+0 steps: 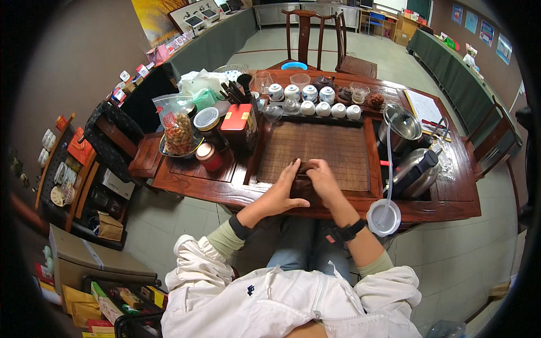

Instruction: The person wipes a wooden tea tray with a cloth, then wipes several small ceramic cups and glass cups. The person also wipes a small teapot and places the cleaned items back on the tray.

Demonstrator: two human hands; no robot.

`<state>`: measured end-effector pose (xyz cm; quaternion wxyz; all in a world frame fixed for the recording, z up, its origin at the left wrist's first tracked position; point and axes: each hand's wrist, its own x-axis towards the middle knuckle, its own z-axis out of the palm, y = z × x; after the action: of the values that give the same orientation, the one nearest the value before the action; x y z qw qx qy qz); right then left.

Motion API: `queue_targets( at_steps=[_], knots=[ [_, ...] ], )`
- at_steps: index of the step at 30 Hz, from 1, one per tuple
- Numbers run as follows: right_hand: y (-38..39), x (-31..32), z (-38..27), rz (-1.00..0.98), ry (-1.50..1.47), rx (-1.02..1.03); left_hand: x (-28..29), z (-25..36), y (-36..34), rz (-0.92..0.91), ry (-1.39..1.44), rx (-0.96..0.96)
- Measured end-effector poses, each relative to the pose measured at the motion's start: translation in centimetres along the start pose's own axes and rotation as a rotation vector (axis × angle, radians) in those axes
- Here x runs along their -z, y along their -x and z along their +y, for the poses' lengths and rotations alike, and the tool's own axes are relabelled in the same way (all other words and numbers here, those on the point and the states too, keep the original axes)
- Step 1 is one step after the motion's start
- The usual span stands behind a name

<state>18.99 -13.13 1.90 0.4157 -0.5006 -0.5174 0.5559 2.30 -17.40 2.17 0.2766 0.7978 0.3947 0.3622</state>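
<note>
Hands (307, 179) on brown cloth (304, 181) — seemingly folding; peanuts bagged (178, 132).

Dark brown cloth (304, 179) lies on the tan slatted tray (327, 147). Behind the tray: white cups (331, 110) and blue-patterned white jars (300, 92). Left of the tray: red tin (239, 126).

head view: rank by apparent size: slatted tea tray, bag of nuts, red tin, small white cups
1. slatted tea tray
2. bag of nuts
3. red tin, looks near the bag in size, so that order is unsure
4. small white cups, all alike
</note>
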Motion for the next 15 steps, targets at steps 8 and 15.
queue_targets(
  at_steps=[8, 15],
  knots=[
    [0.6, -1.5, 0.0, -0.338, 0.081, -0.115, 3.4, -3.6, 3.0, 0.416, -0.098, 0.069],
    [-5.0, -1.2, -0.1, -0.307, 0.318, -0.149, 5.4, -7.0, 6.2, 0.607, -0.211, 0.084]
  ],
)
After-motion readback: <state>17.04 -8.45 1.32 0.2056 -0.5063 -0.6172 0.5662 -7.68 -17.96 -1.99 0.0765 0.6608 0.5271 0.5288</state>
